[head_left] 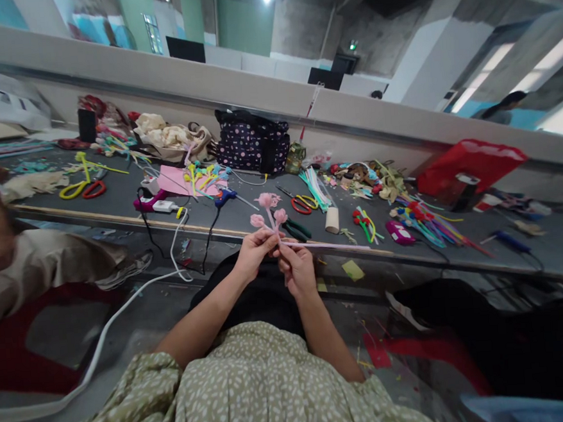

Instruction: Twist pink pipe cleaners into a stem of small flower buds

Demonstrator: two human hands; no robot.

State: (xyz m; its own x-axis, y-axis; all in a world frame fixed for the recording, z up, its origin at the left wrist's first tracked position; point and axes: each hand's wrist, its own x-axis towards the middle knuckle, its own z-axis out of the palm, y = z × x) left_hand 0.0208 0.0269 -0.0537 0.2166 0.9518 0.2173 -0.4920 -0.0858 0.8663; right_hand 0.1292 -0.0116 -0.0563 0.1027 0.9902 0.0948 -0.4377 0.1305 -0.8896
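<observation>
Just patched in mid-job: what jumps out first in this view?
Dead centre, the left hand and right hand together pinch a pink pipe-cleaner flower sprig, one long pink strand trailing right. Behind, the grey worktable is strewn with colourful pipe cleaners, scissors and glue guns, with a dark polka-dot bag at the back wall and a red bag at right.

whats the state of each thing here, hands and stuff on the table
left hand: closed on the pink pipe-cleaner flowers, held upright
right hand: pinching the pink stem, which sticks out sideways
polka-dot bag: upright on the table
red-handled scissors: lying flat
red bag: lying on its side
cardboard roll: standing upright
</observation>
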